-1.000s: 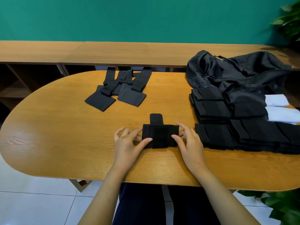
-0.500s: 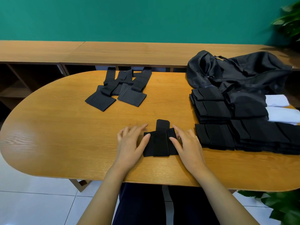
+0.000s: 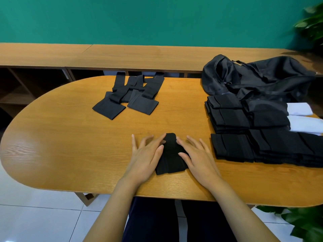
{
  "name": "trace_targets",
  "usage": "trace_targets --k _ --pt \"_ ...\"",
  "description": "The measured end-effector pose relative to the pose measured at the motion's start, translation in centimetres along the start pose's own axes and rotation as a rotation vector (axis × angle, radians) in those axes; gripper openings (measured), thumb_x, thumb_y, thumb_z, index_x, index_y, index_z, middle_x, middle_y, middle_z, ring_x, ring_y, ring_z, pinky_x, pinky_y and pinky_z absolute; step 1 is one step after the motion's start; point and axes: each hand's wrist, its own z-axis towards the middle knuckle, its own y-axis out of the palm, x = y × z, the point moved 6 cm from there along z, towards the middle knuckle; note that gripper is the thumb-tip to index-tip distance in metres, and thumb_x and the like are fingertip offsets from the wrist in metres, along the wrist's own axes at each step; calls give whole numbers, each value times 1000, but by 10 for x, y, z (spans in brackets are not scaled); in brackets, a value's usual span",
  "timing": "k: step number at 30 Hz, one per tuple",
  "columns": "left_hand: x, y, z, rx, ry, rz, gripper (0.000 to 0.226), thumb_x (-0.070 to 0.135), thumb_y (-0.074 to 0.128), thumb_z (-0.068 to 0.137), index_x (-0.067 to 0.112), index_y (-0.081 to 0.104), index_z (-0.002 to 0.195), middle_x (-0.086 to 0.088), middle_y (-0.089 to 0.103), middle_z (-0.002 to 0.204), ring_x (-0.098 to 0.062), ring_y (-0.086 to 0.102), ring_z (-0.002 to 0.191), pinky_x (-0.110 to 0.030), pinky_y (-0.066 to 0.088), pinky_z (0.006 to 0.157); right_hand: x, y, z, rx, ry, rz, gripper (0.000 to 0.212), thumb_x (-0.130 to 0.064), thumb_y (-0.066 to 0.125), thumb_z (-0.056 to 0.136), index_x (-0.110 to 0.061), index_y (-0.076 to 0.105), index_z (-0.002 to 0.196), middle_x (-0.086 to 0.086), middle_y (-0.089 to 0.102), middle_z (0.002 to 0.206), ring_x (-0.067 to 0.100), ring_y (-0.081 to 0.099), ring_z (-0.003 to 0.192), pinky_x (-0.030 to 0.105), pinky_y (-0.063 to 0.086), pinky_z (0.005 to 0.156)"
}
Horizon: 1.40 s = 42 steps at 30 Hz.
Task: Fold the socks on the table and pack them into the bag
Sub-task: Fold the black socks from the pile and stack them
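Head view: half-folded black sock [image 3: 170, 159], near tabletop [image 3: 70, 145] front edge, pressed between left hand [image 3: 145, 158] and right hand [image 3: 197, 156], fingers flat, gripping nothing. Risk: fold likely springs open once pressure lifts.

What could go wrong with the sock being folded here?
The black sock is only pressed between the flat left hand and right hand, not gripped, so its fold might spring open when released. The folded stacks lie close by the right hand; a careless move could knock them askew.

Bright, even light, pale glare on the table [image 3: 24, 151] at left, wide-angle bowing at the edges.
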Motion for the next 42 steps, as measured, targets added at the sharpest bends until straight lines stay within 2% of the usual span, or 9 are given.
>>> trace_targets --k 4,9,13,17,22,27,30,34,42 --pt "1 0 0 -4 30 -11 51 47 14 103 36 27 151 23 50 138 -1 16 144 -43 -23 115 0 1 0 -7 2 2 50 -36 38 103 -33 27 152 -19 47 144 2 18 145 36 10 121" --pt "-3 1 2 28 -48 58 46 42 23 105 34 31 150 23 53 134 -3 20 142 -47 -21 115 3 1 1 0 35 4 48 -37 39 102 -33 32 150 -18 45 146 1 20 144 37 10 122" --pt "-2 -1 1 31 -25 6 53 57 24 99 36 38 146 20 50 138 1 18 142 -43 -20 116 2 1 1 -11 30 12 47 -36 39 103 -34 32 149 -18 45 146 0 18 144 38 10 122" --pt "4 -2 -3 21 92 -45 73 81 42 79 39 47 139 26 42 143 5 17 142 -43 -13 119 1 -3 0 7 46 4 46 -34 37 103 -32 33 149 -15 45 147 2 18 145 36 9 121" --pt "6 3 -3 -47 149 54 78 83 49 72 39 51 136 25 39 146 7 18 140 -49 -12 118 1 -6 -1 58 91 18 44 -31 34 104 -27 39 148 -8 47 146 6 22 144 33 10 120" --pt "6 0 -2 19 98 81 57 68 32 90 37 55 133 23 45 144 7 27 138 -46 -16 118 0 -5 -3 55 22 77 61 -61 22 95 -31 45 143 -13 48 144 2 22 143 34 11 121" --pt "4 0 -1 25 72 104 58 68 28 90 38 55 133 23 45 144 5 26 139 -49 -16 117 -3 -5 -3 32 -30 68 67 -73 28 88 -34 51 138 -19 47 143 0 21 142 31 6 119" --pt "3 1 -1 -8 66 81 73 82 33 80 38 53 135 26 40 146 5 14 144 -53 -17 116 -1 -4 -2 20 -41 58 68 -78 38 81 -38 55 134 -22 44 144 -1 18 142 31 -1 118" --pt "1 7 1 -134 67 113 82 74 44 74 38 35 147 25 21 156 2 -7 146 -53 -24 113 1 -1 -1 20 -39 54 78 -84 34 75 -38 52 136 -22 42 146 1 16 144 31 -3 118"
